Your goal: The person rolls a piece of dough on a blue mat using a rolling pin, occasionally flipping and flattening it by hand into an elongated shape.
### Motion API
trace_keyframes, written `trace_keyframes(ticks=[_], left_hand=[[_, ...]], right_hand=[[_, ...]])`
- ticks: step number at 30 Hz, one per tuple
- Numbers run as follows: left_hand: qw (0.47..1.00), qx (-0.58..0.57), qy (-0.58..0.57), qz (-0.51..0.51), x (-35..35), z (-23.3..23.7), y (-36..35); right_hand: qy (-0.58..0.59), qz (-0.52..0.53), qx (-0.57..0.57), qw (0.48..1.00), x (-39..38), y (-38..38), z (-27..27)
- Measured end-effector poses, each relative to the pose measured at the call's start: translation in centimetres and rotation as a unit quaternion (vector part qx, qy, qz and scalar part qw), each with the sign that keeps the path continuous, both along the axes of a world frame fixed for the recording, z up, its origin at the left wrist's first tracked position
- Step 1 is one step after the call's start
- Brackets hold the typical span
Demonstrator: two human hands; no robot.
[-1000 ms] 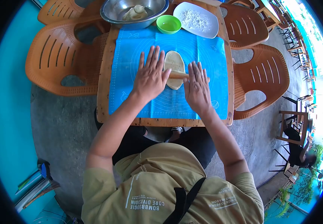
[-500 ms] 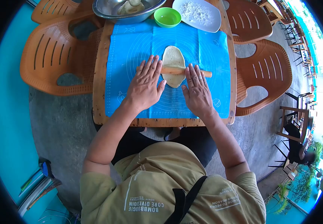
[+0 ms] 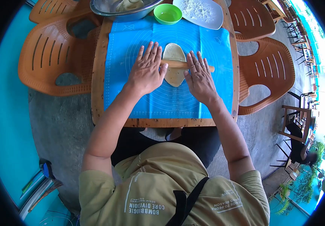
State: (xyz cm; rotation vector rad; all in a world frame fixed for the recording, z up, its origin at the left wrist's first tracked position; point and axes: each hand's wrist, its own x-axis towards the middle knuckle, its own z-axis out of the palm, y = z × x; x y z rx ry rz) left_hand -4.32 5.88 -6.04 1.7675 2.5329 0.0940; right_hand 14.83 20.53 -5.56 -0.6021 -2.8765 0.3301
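Observation:
A wooden rolling pin [image 3: 177, 64] lies crosswise over a flattened oval of dough [image 3: 175, 77]. My left hand [image 3: 146, 69] rests flat over the pin's left end, hiding it, with fingers stretched forward. Near the pin's right end, my right hand [image 3: 200, 77] presses down with its palm, fingers extended and slightly apart. The pin's right tip sticks out beyond that hand. Under the dough is a blue silicone mat [image 3: 132, 101] printed with circles and rulers.
At the table's [image 3: 98, 75] far side stand a metal bowl [image 3: 126, 15] with dough, a green bowl [image 3: 168, 14] and a white plate [image 3: 216, 20] of flour. Brown chairs [image 3: 53, 52] flank both sides. A person [image 3: 301, 145] is at the far right.
Both hands and the rolling pin have moved slightly forward over the dough, away from me. The camera view has also shifted a little.

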Motion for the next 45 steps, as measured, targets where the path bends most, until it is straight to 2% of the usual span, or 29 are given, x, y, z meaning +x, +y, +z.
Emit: trace_keyframes(ticks=[9,15,17,23,28,30,32,34,38,45], left_hand=[[0.999,-0.003,-0.029,0.025,-1.9,-0.1,2.8],[0.997,0.033,0.031,0.055,-2.9,-1.2,4.5],[0.992,0.093,0.044,0.069,-3.2,-1.7,5.0],[0.991,0.073,0.076,0.078,-3.7,-1.6,6.1],[0.986,0.12,0.08,0.082,-2.0,-0.4,4.6],[0.98,0.186,0.035,0.062,-0.2,0.5,2.7],[0.98,0.194,0.011,0.034,1.8,1.2,0.4],[0.983,0.183,-0.025,-0.019,3.2,0.8,-1.4],[0.99,0.138,0.004,-0.011,3.1,-0.9,-1.6],[0.995,0.104,0.011,-0.004,2.4,0.1,-0.8]], right_hand=[[0.007,-0.007,0.003,1.0,-2.0,2.6,-0.8],[-0.005,-0.018,0.041,0.999,-3.7,4.0,-1.2],[0.0,-0.024,0.042,0.999,-4.1,4.4,-1.4],[0.01,-0.04,0.054,0.998,-5.0,5.0,-1.7],[0.045,-0.047,0.065,0.996,-4.0,3.2,-0.1],[0.086,-0.033,0.071,0.993,-2.3,1.2,1.2],[0.084,-0.029,0.054,0.995,-0.6,-0.8,1.9],[0.058,-0.024,0.008,0.998,0.6,-2.2,0.9],[0.049,-0.027,0.03,0.998,0.5,-2.3,-0.1],[0.03,-0.026,0.035,0.999,-0.2,-1.5,0.1]])
